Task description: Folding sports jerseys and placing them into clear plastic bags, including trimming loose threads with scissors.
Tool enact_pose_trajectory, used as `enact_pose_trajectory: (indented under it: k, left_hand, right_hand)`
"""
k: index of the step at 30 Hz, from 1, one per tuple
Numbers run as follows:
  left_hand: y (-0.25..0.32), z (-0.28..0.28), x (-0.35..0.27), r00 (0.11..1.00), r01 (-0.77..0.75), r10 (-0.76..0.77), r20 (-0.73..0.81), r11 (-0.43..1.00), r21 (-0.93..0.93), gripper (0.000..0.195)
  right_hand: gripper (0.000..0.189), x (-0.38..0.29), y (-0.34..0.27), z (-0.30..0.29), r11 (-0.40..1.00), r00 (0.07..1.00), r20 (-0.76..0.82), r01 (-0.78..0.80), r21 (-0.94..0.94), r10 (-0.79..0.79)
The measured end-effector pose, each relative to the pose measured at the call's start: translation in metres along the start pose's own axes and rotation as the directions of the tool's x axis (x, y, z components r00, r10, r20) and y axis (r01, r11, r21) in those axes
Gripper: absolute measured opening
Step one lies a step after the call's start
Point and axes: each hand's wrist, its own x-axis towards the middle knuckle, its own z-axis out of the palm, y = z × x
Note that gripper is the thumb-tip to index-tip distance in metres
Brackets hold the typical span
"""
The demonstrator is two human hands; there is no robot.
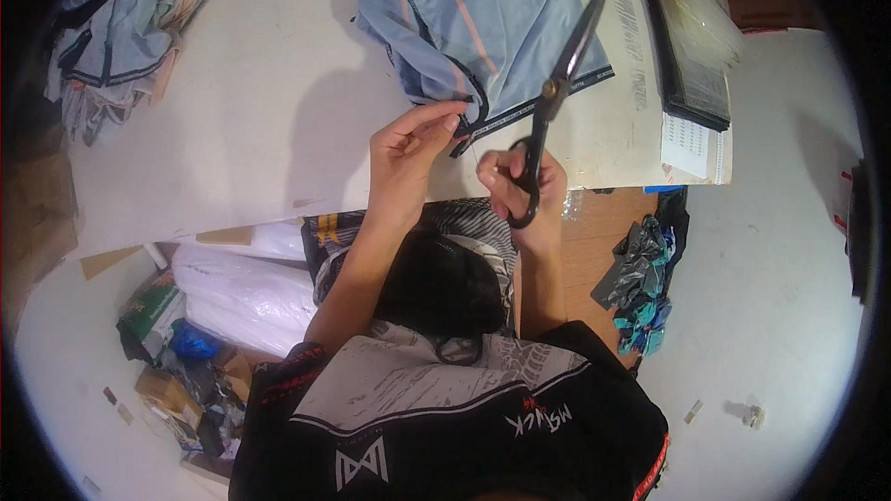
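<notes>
A light blue garment (515,21) with orange stripes and black printed trim lies on the white table (243,118). My left hand (407,153) pinches the garment's black edge between thumb and fingertips. Large scissors (553,87) with black handles hang on my right hand (522,184), the fingers through a handle loop and the blades pointing away to the upper right. A thin thread seems to run from the trim to my right fingertips, which are held close together.
More blue garments (118,35) are heaped at the table's upper left. Clear plastic bags (696,7) and a black-edged stack (696,97) lie at the right. Below the table are a wrapped white bundle (243,292), boxes (163,393) and dark plastic scraps (640,264).
</notes>
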Motion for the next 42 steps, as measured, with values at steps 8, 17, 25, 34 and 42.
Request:
enact_pose_trajectory:
  k: [8,17,25,34,42]
  left_hand:
    - [0.002,-0.006,-0.003,0.999,0.027,-0.026,0.018,0.999,-0.025,0.021]
    - [0.02,0.001,-0.003,1.0,0.006,-0.003,0.012,0.97,-0.244,0.029]
    - [0.028,0.008,0.001,0.998,-0.047,0.042,-0.048,0.992,-0.115,0.035]
    - [0.023,0.006,0.002,0.989,-0.123,0.125,-0.083,0.992,0.029,0.038]
    - [0.018,0.001,0.005,0.956,-0.164,0.216,-0.197,0.954,0.249,0.027]
  right_hand:
    - [0.025,-0.044,0.01,-0.036,0.997,0.998,-0.068,-0.014,-0.081,0.009]
    - [0.043,-0.078,0.013,-0.074,0.97,0.987,0.162,0.019,-0.241,0.021]
    - [0.043,-0.07,0.011,-0.074,0.894,0.996,0.048,0.085,-0.439,-0.071]
    - [0.041,-0.069,0.016,-0.071,0.877,0.995,0.1,0.07,-0.475,-0.025]
    - [0.036,-0.071,0.02,-0.071,0.844,0.988,0.152,0.064,-0.532,0.021]
